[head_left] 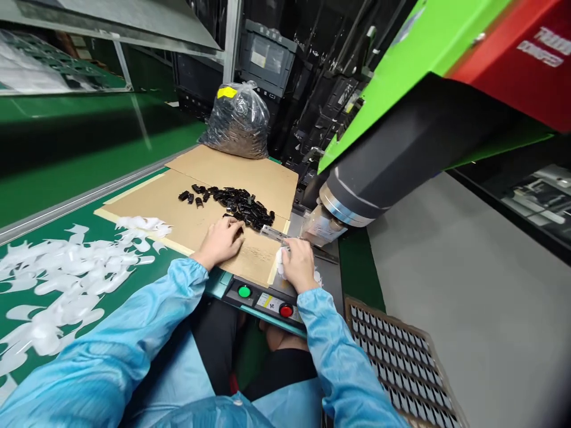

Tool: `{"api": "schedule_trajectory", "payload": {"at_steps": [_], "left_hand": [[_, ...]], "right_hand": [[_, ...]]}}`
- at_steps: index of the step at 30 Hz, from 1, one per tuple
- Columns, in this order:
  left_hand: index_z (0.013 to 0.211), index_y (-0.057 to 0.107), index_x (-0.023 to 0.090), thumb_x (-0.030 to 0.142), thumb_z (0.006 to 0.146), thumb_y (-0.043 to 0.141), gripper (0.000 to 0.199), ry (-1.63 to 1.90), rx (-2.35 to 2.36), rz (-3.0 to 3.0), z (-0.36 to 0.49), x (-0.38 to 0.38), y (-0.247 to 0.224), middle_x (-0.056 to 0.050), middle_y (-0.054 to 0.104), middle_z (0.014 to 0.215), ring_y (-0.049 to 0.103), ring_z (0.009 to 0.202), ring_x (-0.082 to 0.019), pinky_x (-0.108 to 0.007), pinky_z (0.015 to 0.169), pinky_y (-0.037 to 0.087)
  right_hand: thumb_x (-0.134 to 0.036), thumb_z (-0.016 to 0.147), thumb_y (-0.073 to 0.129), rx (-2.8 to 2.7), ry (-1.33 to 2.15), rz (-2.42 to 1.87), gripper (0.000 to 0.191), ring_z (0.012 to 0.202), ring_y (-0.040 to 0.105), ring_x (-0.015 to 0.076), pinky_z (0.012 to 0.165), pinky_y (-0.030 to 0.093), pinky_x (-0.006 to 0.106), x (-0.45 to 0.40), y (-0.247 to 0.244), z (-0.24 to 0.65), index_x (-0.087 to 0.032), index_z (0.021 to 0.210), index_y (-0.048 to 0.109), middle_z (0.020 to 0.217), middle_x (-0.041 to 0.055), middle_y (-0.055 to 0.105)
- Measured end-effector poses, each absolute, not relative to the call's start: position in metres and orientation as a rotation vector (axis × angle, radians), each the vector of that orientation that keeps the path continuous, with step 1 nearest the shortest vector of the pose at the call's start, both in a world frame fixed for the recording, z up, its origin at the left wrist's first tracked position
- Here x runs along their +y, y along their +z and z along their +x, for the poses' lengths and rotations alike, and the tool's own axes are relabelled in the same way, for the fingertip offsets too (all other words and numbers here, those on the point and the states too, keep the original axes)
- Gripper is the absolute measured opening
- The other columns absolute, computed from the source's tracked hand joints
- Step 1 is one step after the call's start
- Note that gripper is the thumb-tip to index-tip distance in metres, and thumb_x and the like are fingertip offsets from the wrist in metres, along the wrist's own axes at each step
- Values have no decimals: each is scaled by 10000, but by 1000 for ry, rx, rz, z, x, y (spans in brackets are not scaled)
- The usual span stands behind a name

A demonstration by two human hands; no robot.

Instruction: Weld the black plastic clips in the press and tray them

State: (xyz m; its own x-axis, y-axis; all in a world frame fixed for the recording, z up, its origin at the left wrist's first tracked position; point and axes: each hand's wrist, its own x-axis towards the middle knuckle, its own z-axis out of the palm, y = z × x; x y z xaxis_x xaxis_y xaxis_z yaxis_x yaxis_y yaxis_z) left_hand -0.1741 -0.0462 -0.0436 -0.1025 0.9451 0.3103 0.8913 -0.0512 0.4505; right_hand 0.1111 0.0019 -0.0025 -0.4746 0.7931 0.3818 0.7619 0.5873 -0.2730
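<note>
On a cardboard sheet [178,202] lies a pile of small black plastic parts [245,205], with a few loose ones at its left. My left hand [220,242] rests at the near edge of this pile, fingers curled and thumb close to them. Whatever they may hold is too small to tell. My right hand [300,264] is closed, its fingertips at a narrow metal strip [273,233] below the machine head. Its fingers hide what is between them. White pieces [281,261] show beside and under that hand.
White plastic film pieces [75,267] lie heaped on the green table at left. A tied clear bag [238,119] of dark parts stands behind. The green and red machine [357,178] overhangs at right. A green button [244,291] and red button [286,310] line the front; a tray [401,356] sits lower right.
</note>
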Motion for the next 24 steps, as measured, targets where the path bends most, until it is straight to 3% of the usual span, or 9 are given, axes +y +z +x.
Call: {"api": "schedule_trajectory", "payload": {"at_steps": [6,11,16,20,24], "left_hand": [[1488,607,286,349,1024,515,477,895,2018,2011,-190,-41,-54,-105,609,1497,537,1361,-330,-513,1094,439],[1462,623,289,385,1018,542,462,881,1999,2010,-187,-39,-49,-124,651,1322,558,1277,-334,-496,1045,433],[1206,678,242,497,974,634,348,912,1973,1980,-187,-35,-46,-120,662,1215,569,1213,-346,-510,1024,428],[1059,634,233,418,959,665,212,936,1870,2002,-189,-33,-47,-92,686,1079,597,1117,-318,-478,981,445],[1034,641,227,306,951,650,116,978,1696,2122,-189,-36,-50,-80,667,1096,599,1106,-283,-440,990,452]], "right_hand": [[-242,980,629,-2540,77,-1200,364,1282,491,341,1124,387,501,27,-7,27,-237,1343,660,1389,111,648],[-262,985,641,-2576,-59,-1261,173,1239,479,331,1057,381,479,40,-15,0,-224,1150,678,1276,124,664],[-240,997,611,-2617,-155,-1182,52,1186,486,314,1044,341,477,39,-20,-8,-229,1038,642,1168,115,694],[-210,988,592,-2613,-190,-1198,65,1127,515,312,1032,340,475,39,-20,-10,-219,1038,632,1074,120,709],[-212,968,587,-2525,-119,-1183,101,1070,550,297,998,388,443,27,-12,-3,-215,1060,628,1028,100,700]]}}
